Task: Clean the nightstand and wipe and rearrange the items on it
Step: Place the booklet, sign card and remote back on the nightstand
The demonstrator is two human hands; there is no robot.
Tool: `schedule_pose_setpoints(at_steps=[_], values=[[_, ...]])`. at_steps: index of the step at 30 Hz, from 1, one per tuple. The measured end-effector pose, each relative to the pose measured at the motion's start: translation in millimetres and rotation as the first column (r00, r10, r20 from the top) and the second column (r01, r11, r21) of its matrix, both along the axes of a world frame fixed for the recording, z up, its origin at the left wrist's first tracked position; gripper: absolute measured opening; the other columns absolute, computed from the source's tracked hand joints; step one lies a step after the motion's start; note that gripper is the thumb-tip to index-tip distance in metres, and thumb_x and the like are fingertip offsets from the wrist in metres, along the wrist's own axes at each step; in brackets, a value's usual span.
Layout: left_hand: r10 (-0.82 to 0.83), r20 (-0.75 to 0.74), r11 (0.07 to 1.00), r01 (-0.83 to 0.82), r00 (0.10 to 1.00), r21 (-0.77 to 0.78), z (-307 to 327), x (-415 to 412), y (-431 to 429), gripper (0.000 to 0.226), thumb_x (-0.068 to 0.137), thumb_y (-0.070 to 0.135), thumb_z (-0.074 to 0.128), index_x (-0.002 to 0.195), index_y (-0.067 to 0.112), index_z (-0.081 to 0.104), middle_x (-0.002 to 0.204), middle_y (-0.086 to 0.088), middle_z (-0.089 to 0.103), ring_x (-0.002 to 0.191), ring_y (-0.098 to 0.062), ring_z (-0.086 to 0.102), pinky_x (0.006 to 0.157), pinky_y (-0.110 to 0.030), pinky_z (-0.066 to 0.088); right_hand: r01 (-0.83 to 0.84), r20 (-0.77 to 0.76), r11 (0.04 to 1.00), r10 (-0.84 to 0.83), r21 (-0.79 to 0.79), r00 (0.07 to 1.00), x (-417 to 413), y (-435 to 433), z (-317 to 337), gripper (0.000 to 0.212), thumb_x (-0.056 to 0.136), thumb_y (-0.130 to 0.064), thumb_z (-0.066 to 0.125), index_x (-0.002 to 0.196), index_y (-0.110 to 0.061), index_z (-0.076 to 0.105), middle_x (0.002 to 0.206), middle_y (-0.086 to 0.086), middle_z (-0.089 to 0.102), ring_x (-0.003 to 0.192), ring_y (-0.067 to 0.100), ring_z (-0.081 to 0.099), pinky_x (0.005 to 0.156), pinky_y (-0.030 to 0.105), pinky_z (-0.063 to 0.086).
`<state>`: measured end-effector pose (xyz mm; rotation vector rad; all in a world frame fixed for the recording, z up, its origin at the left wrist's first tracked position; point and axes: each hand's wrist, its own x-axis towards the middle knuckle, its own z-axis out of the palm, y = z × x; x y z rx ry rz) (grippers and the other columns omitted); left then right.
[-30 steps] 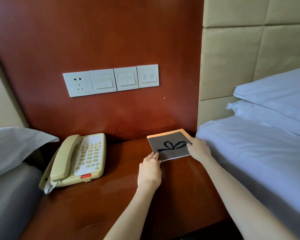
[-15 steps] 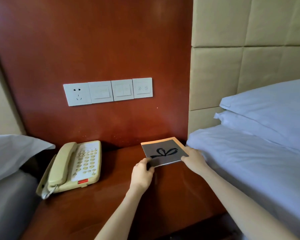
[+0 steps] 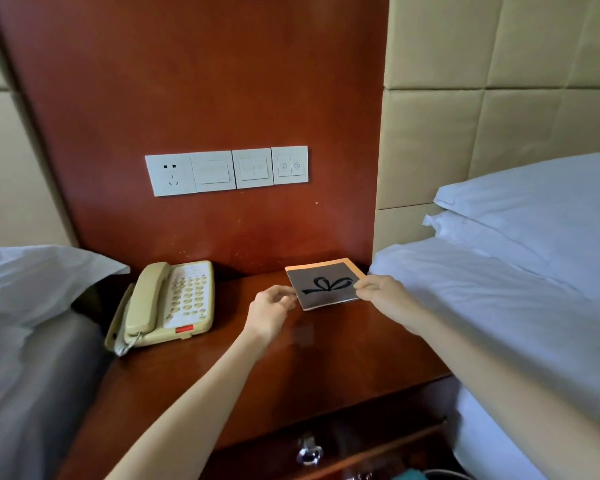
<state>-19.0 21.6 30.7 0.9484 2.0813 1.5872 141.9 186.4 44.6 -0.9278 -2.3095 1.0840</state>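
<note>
Booklet (image 3: 326,285) with bow drawing, right of centre, at back of nightstand (image 3: 222,382). My right hand (image 3: 383,294) pinches its right edge, left hand (image 3: 269,311) curled at left edge, grip unclear. Phone (image 3: 167,306) well left. Switches (image 3: 227,169) above, pillow (image 3: 541,202) at right.

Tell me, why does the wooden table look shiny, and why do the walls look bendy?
Head view: light glares off the polished nightstand, leaving pale streaks; the wide-angle lens bows the padded wall lines; the drawer knob at the bottom is blurred; the phone stays sharp.
</note>
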Motion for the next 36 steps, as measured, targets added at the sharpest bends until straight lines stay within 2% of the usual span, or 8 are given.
schedule_pose_setpoints(at_steps=[4,9,13,21,25,29,33,36], values=[[-0.032,0.034,0.999,0.031,0.999,0.035,19,-6,-26,0.019,0.095,0.010,0.046,0.105,0.012,0.062,0.110,-0.010,0.068,0.105,-0.022,0.064,0.096,-0.039,0.049,-0.044,-0.046,0.998,0.042,-0.035,0.998,-7,-19,14,0.021,0.093,-0.019,0.055,0.110,-0.018,0.066,0.111,0.001,0.065,0.107,0.016,0.060,0.099,0.036,0.046],[0.028,0.058,0.999,-0.030,0.998,0.043,41,-32,-71,0.029,0.099,0.009,0.037,0.118,0.002,0.058,0.114,-0.011,0.064,0.106,-0.021,0.061,0.090,-0.030,0.048,-0.079,-0.180,0.974,0.041,-0.211,0.983,-25,-48,28,0.019,0.094,-0.010,0.054,0.111,-0.007,0.064,0.106,0.010,0.067,0.106,0.023,0.064,0.083,0.025,0.050],[0.127,0.039,0.992,-0.127,0.991,-0.006,51,-50,-113,0.024,0.099,0.013,0.039,0.105,0.010,0.062,0.108,-0.010,0.067,0.096,-0.021,0.064,0.083,-0.030,0.050,-0.172,-0.264,0.938,0.092,-0.302,0.960,-43,-76,31,0.024,0.098,-0.008,0.048,0.117,-0.001,0.061,0.114,0.017,0.065,0.109,0.030,0.062,0.095,0.038,0.049],[0.197,-0.034,0.977,-0.199,0.980,-0.071,74,-65,-202,0.025,0.099,0.012,0.039,0.107,0.007,0.062,0.101,-0.010,0.069,0.093,-0.024,0.066,0.081,-0.036,0.054,-0.354,-0.229,0.880,0.291,-0.316,0.929,-104,-155,39,0.020,0.096,-0.016,0.052,0.109,-0.009,0.066,0.105,0.009,0.071,0.099,0.021,0.067,0.092,0.036,0.052],[0.231,-0.069,0.971,-0.235,0.970,-0.047,84,-68,-250,0.023,0.097,0.008,0.041,0.108,0.006,0.062,0.099,-0.009,0.069,0.084,-0.015,0.068,0.063,-0.016,0.054,-0.472,-0.253,0.815,0.405,-0.337,0.879,-131,-197,48,0.016,0.092,-0.018,0.058,0.104,-0.013,0.067,0.101,0.007,0.072,0.098,0.020,0.068,0.088,0.032,0.054],[0.285,-0.112,0.954,-0.293,0.952,-0.063,83,-71,-298,0.019,0.095,0.013,0.048,0.100,0.016,0.066,0.096,-0.002,0.072,0.086,-0.014,0.068,0.073,-0.022,0.053,-0.549,-0.266,0.765,0.482,-0.336,0.835,-154,-238,58,0.016,0.093,-0.014,0.057,0.103,-0.009,0.067,0.103,0.010,0.072,0.098,0.021,0.068,0.089,0.034,0.052],[0.331,-0.172,0.933,-0.349,0.928,-0.089,83,-71,-345,0.019,0.094,0.013,0.050,0.091,0.024,0.066,0.095,0.000,0.071,0.084,-0.014,0.067,0.071,-0.022,0.050,-0.633,-0.292,0.687,0.561,-0.357,0.774,-170,-284,60,0.012,0.093,-0.008,0.056,0.098,-0.009,0.067,0.103,0.014,0.071,0.093,0.022,0.068,0.084,0.033,0.052],[0.368,-0.298,0.886,-0.429,0.881,-0.174,85,-73,-379,0.023,0.091,0.008,0.052,0.086,0.025,0.067,0.093,-0.002,0.072,0.083,-0.018,0.065,0.070,-0.026,0.049,-0.704,-0.286,0.633,0.643,-0.323,0.710,-180,-317,59,0.012,0.094,-0.008,0.053,0.098,-0.011,0.065,0.101,0.011,0.071,0.093,0.021,0.067,0.086,0.035,0.052]])
